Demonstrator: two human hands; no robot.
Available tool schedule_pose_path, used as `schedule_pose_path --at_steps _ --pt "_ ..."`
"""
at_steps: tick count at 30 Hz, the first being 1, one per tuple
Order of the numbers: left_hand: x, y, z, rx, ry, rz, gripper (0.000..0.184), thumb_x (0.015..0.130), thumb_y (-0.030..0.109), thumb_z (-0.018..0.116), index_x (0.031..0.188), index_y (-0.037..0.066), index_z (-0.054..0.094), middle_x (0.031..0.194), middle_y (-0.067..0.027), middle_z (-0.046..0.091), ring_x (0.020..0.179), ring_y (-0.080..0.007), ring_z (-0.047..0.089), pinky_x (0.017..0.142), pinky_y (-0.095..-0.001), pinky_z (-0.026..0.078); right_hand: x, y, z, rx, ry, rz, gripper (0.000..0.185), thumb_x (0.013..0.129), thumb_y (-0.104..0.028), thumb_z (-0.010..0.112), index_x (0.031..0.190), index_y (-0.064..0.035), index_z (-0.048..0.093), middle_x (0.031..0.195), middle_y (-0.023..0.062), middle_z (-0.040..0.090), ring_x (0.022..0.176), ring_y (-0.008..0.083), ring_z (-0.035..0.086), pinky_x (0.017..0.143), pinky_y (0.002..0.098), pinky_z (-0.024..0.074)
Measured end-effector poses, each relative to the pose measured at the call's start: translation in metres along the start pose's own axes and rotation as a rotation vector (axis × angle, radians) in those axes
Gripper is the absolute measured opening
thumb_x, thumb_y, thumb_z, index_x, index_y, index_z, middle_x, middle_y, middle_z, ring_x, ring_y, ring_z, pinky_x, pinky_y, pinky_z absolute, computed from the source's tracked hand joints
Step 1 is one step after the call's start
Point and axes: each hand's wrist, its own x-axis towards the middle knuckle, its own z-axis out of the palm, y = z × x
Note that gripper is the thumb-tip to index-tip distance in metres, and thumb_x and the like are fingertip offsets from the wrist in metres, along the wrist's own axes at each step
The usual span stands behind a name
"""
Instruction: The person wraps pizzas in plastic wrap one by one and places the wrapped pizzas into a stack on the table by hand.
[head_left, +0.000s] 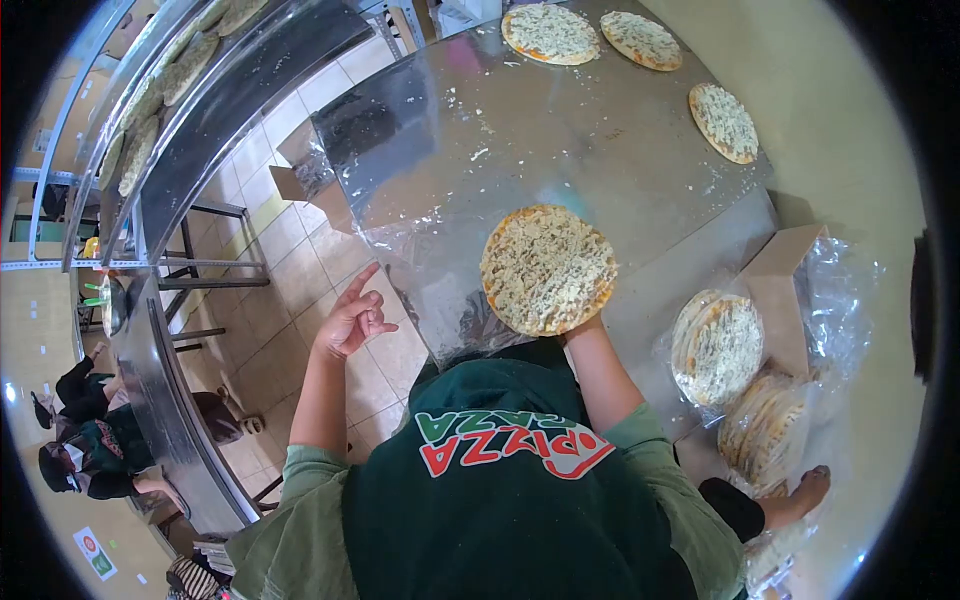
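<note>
Basically, left hand [352,315] is off the near-left side of the metal table [420,160], above the tiled floor [300,240], holding nothing: index finger pointing out, thumb apart, other fingers partly curled. Right hand [588,326] is under the near side of a cheese-topped round [548,270], supporting it from below. Its fingers are hidden by the round, so can't tell how they're set. Round is face up at the near side of the table; can't tell whether it also touches the surface. Clear plastic [435,290] lies just left of it, white crumbs scattered farther up. Three more topped rounds [550,34] sit spaced along the far and right edges. On the right: bagged stack of rounds [718,350] next to a cardboard box [785,300], second bagged stack [762,430] just below, and another person's hand [812,487] near that one. Two people [100,440] at a separate counter [190,400], far left
</note>
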Motion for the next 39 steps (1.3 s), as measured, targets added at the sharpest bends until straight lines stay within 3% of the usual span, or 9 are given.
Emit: schedule_pose_path --at_steps 6,12,16,20,24,27,29,35,39 --pt "-0.006 0.023 0.072 -0.056 -0.185 0.067 0.074 0.084 0.005 0.053 0.142 0.019 0.008 0.069 -0.0002 0.042 0.052 -0.0097 0.045 0.068 -0.0471 0.055 -0.021 -0.042 -0.009 -0.029 0.171 -0.219 0.057 0.092 -0.046 0.030 0.138 -0.0129 0.024 0.138 0.0114 0.034 0.125 0.0289 0.035 0.102 0.0451 0.0293" --pt "0.033 0.005 0.183 0.084 -0.273 -0.018 0.084 0.085 0.004 0.051 0.140 0.035 -0.005 0.073 -0.0028 0.045 0.060 -0.0136 0.045 0.069 -0.0528 0.052 -0.055 -0.098 -0.008 -0.677 0.426 -0.547 0.067 0.089 -0.035 0.050 0.142 -0.0195 0.012 0.146 0.0138 0.010 0.135 0.0296 0.010 0.107 0.0441 0.0114" --pt "0.088 -0.053 0.245 0.306 -0.098 -0.048 0.087 0.085 0.003 0.050 0.139 0.032 -0.012 0.076 -0.0057 0.047 0.058 -0.0143 0.049 0.063 -0.0468 0.055 -0.044 -0.141 -0.056 -1.475 0.604 -0.955 0.081 0.079 -0.019 0.063 0.141 -0.0160 0.012 0.143 0.0236 0.014 0.134 0.0352 0.011 0.107 0.0434 0.0156" --pt "0.131 -0.106 0.252 0.601 -0.075 -0.006 0.093 0.084 -0.001 0.049 0.136 0.029 -0.022 0.079 -0.0099 0.049 0.059 -0.0175 0.053 0.056 -0.0422 0.056 -0.049 -0.174 -0.048 -1.878 0.601 -0.761 0.081 0.076 -0.016 0.064 0.140 -0.0109 0.014 0.131 0.0275 0.032 0.123 0.0395 0.032 0.100 0.0438 0.0289" --pt "0.140 -0.116 0.266 0.881 -0.148 0.112 0.084 0.082 0.005 0.057 0.141 0.015 -0.002 0.083 -0.0132 0.053 0.071 -0.0229 0.059 0.060 -0.0369 0.054 -0.056 -0.185 -0.030 -1.959 0.574 -0.426 0.078 0.078 -0.016 0.061 0.138 -0.0052 0.014 0.109 0.0275 0.050 0.099 0.0407 0.053 0.084 0.0436 0.0433" --pt "0.190 -0.097 0.298 1.496 -0.173 0.926 0.072 0.077 0.010 0.064 0.136 0.008 0.022 0.093 -0.0173 0.056 0.090 -0.0310 0.057 0.075 -0.0381 0.050 -0.052 -0.185 -0.043 -2.011 0.521 -0.437 0.062 0.080 -0.013 0.057 0.132 -0.0017 0.026 0.098 0.0260 0.055 0.088 0.0397 0.057 0.077 0.0443 0.0459" --pt "0.234 -0.090 0.321 1.587 -0.035 1.173 0.060 0.072 0.013 0.067 0.124 0.006 0.039 0.107 -0.0201 0.054 0.105 -0.0359 0.049 0.085 -0.0395 0.043 -0.053 -0.182 -0.047 -1.993 0.529 -0.568 0.050 0.081 -0.012 0.055 0.124 -0.0012 0.033 0.097 0.0252 0.055 0.087 0.0400 0.057 0.075 0.0452 0.0458" --pt "0.314 -0.092 0.344 1.683 -0.292 0.754 0.030 0.079 0.016 0.058 0.104 0.001 0.053 0.084 -0.0202 0.062 0.084 -0.0340 0.060 0.074 -0.0410 0.047 -0.063 -0.183 -0.048 -1.993 0.474 -0.735 0.021 0.081 -0.011 0.052 0.100 -0.0003 0.051 0.089 0.0223 0.057 0.082 0.0397 0.057 0.070 0.0451 0.0466" --pt "0.345 -0.092 0.337 1.431 -0.001 0.694 0.023 0.085 0.018 0.052 0.098 0.000 0.052 0.074 -0.0190 0.061 0.074 -0.0349 0.061 0.070 -0.0427 0.047 -0.057 -0.184 -0.056 -2.002 0.496 -0.634 0.018 0.081 -0.010 0.051 0.096 0.0005 0.054 0.087 0.0234 0.059 0.079 0.0405 0.057 0.069 0.0453 0.0469"
